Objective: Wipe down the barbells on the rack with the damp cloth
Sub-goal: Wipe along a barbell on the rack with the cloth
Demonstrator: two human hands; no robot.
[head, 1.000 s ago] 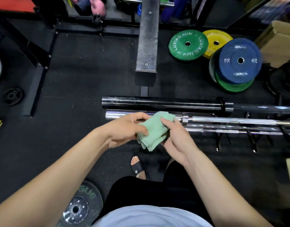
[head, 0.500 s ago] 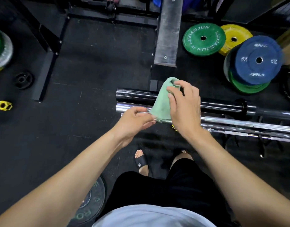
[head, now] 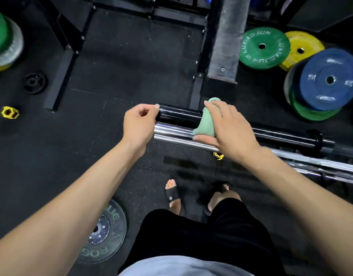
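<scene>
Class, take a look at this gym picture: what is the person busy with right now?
A person stands over a low rack of barbells, cleaning them. The right hand grips a green cloth and presses it on the sleeve of the black barbell, beside the chrome barbell. The left hand holds the black sleeve's end, fingers curled on it, apparently steadying it. Coloured weight plates lie on the floor behind.
</scene>
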